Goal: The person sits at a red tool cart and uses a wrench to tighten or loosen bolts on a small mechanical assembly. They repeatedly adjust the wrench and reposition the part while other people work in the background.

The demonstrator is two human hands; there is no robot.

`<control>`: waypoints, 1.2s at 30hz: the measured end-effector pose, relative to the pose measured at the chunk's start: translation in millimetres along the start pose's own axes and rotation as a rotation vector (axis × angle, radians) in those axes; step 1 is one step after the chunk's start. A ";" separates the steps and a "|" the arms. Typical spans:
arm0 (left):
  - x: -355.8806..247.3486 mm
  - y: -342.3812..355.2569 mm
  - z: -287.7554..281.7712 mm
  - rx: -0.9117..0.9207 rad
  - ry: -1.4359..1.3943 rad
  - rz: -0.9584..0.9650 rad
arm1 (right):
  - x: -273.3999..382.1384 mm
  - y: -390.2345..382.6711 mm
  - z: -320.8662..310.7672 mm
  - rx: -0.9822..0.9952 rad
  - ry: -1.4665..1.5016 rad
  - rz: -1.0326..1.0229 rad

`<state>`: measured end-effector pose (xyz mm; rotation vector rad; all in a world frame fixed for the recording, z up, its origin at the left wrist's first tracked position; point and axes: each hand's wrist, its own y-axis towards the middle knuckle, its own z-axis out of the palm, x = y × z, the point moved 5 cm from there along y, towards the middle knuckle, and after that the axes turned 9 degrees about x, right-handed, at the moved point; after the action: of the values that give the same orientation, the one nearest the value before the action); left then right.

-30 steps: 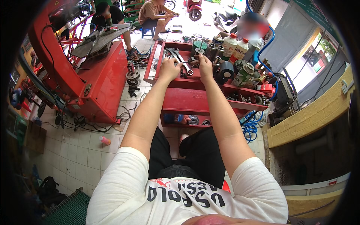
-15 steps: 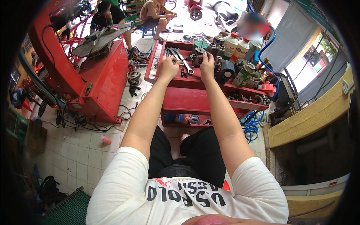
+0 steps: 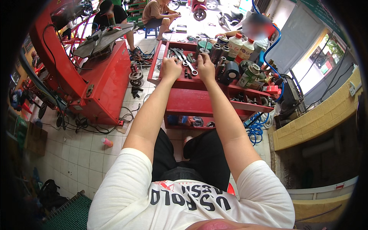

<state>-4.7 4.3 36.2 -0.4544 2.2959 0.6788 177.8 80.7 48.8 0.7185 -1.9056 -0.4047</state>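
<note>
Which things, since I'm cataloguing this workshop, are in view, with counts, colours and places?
Metal tool cart: one, red, ahead.
Long metal wrenches: at least two, silver, on cart.
Red-capped plastic bottles: two, white, back of cart.
Small metal parts: uncountable, greyish, cart's right.
Tall metal machine: one, red, left.
Small plastic bottle: one, pink, lower left.
Coiled hose: count unclear, blue, right.
Parked scooters: at least two, red and dark, background.
Other people: at least three, mixed clothing, background.
Short-sleeved shirt: one, white, bottom.
Left hand: one, bare, cart's left.
Right hand: one, bare, cart's middle.
</note>
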 end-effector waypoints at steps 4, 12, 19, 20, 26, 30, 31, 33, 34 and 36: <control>4.3 5.2 -2.3 -0.071 -0.072 -0.048 | 20.5 -9.8 5.2 0.100 -0.296 0.075; -3.9 -0.2 0.2 0.006 -0.030 -0.034 | 13.3 -9.5 3.3 0.131 -0.301 0.083; -6.2 -3.1 -3.0 0.039 -0.008 -0.033 | 22.7 -11.6 9.3 0.280 -0.389 0.054; -6.7 -3.1 -2.7 0.040 -0.002 -0.032 | 22.3 -11.9 8.7 0.247 -0.395 0.042; 1.1 2.9 -1.2 -0.022 -0.064 -0.055 | 20.8 -12.0 10.4 0.239 -0.562 0.113; 7.3 6.4 -0.4 -0.050 -0.084 -0.055 | 25.3 -14.5 12.3 0.293 -0.573 0.154; 6.0 5.1 0.4 -0.038 -0.074 -0.050 | 24.8 -14.6 11.1 0.288 -0.564 0.150; 3.7 3.4 1.6 -0.020 -0.063 -0.052 | 22.6 -14.2 8.7 0.230 -0.544 0.147; 2.1 2.6 1.8 -0.013 -0.061 -0.057 | 22.4 -14.4 7.5 0.202 -0.533 0.145; -0.3 1.3 1.2 -0.002 -0.060 -0.063 | 21.9 -14.8 7.6 0.172 -0.527 0.138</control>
<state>-4.4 6.1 36.0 -0.4990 2.2147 0.6552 168.6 55.0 52.5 0.6245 -2.4957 -0.3694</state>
